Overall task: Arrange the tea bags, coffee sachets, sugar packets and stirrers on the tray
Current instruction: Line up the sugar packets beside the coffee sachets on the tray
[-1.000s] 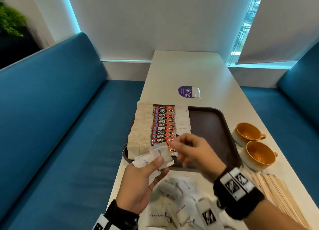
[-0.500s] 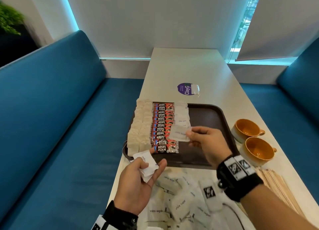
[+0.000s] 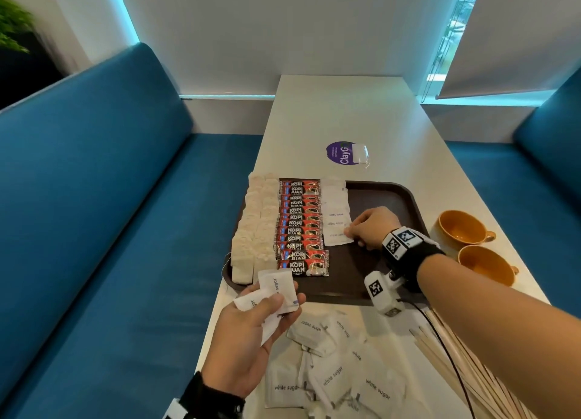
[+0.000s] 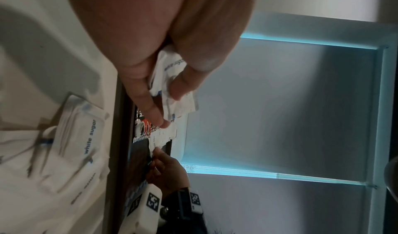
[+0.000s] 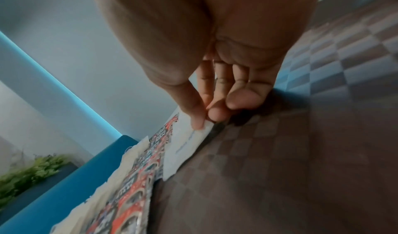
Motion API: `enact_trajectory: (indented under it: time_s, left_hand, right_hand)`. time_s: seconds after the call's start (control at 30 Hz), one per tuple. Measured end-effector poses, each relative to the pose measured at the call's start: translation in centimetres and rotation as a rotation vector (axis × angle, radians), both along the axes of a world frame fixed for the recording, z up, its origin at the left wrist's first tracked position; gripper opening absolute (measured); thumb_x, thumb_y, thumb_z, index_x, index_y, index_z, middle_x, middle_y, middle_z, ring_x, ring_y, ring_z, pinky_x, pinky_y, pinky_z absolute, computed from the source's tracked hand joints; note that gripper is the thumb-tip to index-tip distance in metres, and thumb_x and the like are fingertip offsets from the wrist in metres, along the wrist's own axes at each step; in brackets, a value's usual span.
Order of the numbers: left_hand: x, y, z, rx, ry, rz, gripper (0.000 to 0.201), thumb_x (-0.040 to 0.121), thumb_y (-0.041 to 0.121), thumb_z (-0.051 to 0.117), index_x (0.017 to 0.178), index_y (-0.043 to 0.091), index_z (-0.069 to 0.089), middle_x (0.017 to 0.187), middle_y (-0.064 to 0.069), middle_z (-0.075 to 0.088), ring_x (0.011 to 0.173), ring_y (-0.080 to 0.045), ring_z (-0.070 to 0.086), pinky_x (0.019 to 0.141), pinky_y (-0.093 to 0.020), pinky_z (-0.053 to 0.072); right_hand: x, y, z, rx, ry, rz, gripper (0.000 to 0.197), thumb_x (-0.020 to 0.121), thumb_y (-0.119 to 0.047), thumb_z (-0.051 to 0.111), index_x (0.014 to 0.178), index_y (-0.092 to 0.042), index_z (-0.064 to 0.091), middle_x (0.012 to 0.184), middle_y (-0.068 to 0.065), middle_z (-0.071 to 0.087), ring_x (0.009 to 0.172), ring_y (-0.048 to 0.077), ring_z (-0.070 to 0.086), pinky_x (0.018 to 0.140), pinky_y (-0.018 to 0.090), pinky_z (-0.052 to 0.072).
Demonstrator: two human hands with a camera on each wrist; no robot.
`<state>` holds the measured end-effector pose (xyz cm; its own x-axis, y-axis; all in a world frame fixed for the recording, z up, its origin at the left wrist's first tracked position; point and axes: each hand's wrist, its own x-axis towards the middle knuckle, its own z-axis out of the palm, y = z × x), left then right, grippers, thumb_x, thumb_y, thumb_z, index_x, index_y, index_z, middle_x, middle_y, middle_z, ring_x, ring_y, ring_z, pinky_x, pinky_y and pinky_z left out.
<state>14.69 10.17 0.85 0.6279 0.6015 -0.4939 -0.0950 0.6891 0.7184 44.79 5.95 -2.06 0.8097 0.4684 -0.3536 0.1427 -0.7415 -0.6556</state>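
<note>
My right hand (image 3: 372, 228) pinches the right edge of a white sugar packet (image 3: 336, 238) between thumb and forefinger, the other fingers curled in behind; the packet lies flat on the dark tray (image 3: 390, 198), at the near end of the column of sugar packets (image 3: 334, 204) that runs away from my fingertips. Just left of that column, touching it, runs the row of red coffee sachets (image 3: 300, 226), and left of those the pale tea bags (image 3: 256, 226) in two columns reaching the tray's left rim. My left hand (image 3: 251, 337) is held up over the tray's near-left corner, thumb pressed down on a small stack of sugar packets (image 3: 276, 288) that rests on my curled fingers. Under and to the right of that hand, loose sugar packets (image 3: 330, 377) lie in a heap on the white table (image 3: 339, 113). Below my right forearm lie the wooden stirrers (image 3: 471, 374), and beyond my right wrist stand two orange cups (image 3: 462, 230).
</note>
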Motion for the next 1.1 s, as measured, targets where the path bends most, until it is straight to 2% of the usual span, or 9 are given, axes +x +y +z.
enact_trajectory:
  time_s: [0.17, 0.27, 0.43, 0.6, 0.7, 0.77, 0.87, 1.0, 1.1]
  left_hand:
    - [0.2, -0.4, 1.0, 0.018, -0.027, 0.021, 0.026, 0.093, -0.004, 0.06, 0.118, -0.001, 0.066, 0.11, -0.023, 0.074, 0.096, -0.035, 0.075, 0.085, -0.042, 0.062]
    - [0.3, -0.9, 1.8, 0.014, -0.068, 0.037, 0.029, 0.091, -0.003, 0.063, 0.12, -0.002, 0.065, 0.112, -0.021, 0.074, 0.098, -0.033, 0.074, 0.083, -0.042, 0.063]
    - [0.2, -1.9, 2.8, 0.052, -0.096, -0.002, 0.033, 0.087, 0.008, 0.071, 0.119, 0.001, 0.069, 0.117, -0.019, 0.073, 0.105, -0.03, 0.072, 0.078, -0.037, 0.061]
    - [0.2, -3.1, 3.0, 0.099, -0.064, -0.047, 0.036, 0.084, 0.015, 0.076, 0.117, 0.004, 0.067, 0.11, -0.017, 0.075, 0.095, -0.027, 0.073, 0.069, -0.032, 0.055]
    - [0.1, -3.0, 2.6, 0.019, -0.053, -0.008, 0.021, 0.09, 0.01, 0.07, 0.109, 0.001, 0.073, 0.098, -0.015, 0.074, 0.082, -0.027, 0.07, 0.064, -0.03, 0.059]
    - [-0.2, -2.5, 2.3, -0.052, -0.052, 0.035, 0.024, 0.093, -0.003, 0.053, 0.101, 0.0, 0.076, 0.098, -0.016, 0.074, 0.079, -0.032, 0.068, 0.07, -0.037, 0.061]
    - [-0.7, -1.8, 2.2, -0.092, -0.071, 0.08, 0.039, 0.089, -0.011, 0.037, 0.1, -0.004, 0.073, 0.106, -0.018, 0.076, 0.081, -0.039, 0.069, 0.078, -0.047, 0.06]
    - [-0.9, -1.2, 1.6, -0.038, -0.036, 0.052, 0.033, 0.094, -0.014, 0.039, 0.109, -0.009, 0.068, 0.098, -0.024, 0.076, 0.096, -0.045, 0.072, 0.086, -0.053, 0.06]
    - [-0.9, -1.1, 1.3, -0.003, 0.002, 0.021, 0.025, 0.094, -0.013, 0.049, 0.106, -0.005, 0.069, 0.099, -0.027, 0.075, 0.1, -0.044, 0.072, 0.093, -0.054, 0.055]
  right_hand:
    - [-1.7, -1.4, 1.3, 0.133, -0.067, -0.045, 0.018, 0.087, -0.031, 0.079, 0.086, -0.018, 0.067, 0.08, 0.005, 0.073, 0.064, 0.014, 0.064, 0.063, 0.029, 0.053]
    - [-5.9, -3.5, 3.6, 0.45, 0.135, 0.01, 0.02, 0.088, -0.032, 0.079, 0.087, -0.013, 0.069, 0.069, 0.002, 0.066, 0.053, 0.011, 0.058, 0.053, 0.027, 0.046]
    - [-14.2, -7.8, 5.9, 0.721, 0.489, 0.186, 0.034, 0.074, -0.031, 0.087, 0.097, -0.011, 0.073, 0.086, 0.007, 0.071, 0.07, 0.021, 0.064, 0.056, 0.031, 0.051]
    - [-17.7, -9.3, 5.0, 0.848, 0.409, 0.114, 0.019, 0.083, -0.01, 0.081, 0.1, -0.004, 0.075, 0.089, 0.018, 0.074, 0.077, 0.027, 0.067, 0.064, 0.033, 0.054]
    - [-16.4, -9.0, 4.8, 0.925, 0.467, 0.001, 0.019, 0.079, -0.013, 0.079, 0.097, -0.007, 0.078, 0.096, 0.021, 0.076, 0.083, 0.031, 0.071, 0.076, 0.042, 0.058]
    - [-13.9, -8.5, 4.7, 0.898, 0.437, -0.04, 0.023, 0.078, -0.015, 0.078, 0.1, -0.007, 0.078, 0.102, 0.023, 0.075, 0.089, 0.031, 0.072, 0.085, 0.047, 0.059]
    - [-8.9, -7.2, 3.5, 0.753, 0.347, -0.038, 0.028, 0.082, 0.0, 0.078, 0.109, -0.005, 0.075, 0.106, 0.03, 0.071, 0.091, 0.031, 0.073, 0.086, 0.049, 0.062]
    - [-3.9, -5.1, 1.1, 0.529, 0.273, -0.039, 0.032, 0.079, 0.002, 0.082, 0.109, 0.0, 0.072, 0.095, 0.017, 0.078, 0.082, 0.026, 0.077, 0.063, 0.031, 0.062]
    - [-1.7, -3.5, -0.6, 0.403, 0.237, -0.05, 0.026, 0.076, 0.002, 0.085, 0.099, -0.005, 0.074, 0.096, 0.017, 0.076, 0.079, 0.025, 0.077, 0.062, 0.03, 0.062]
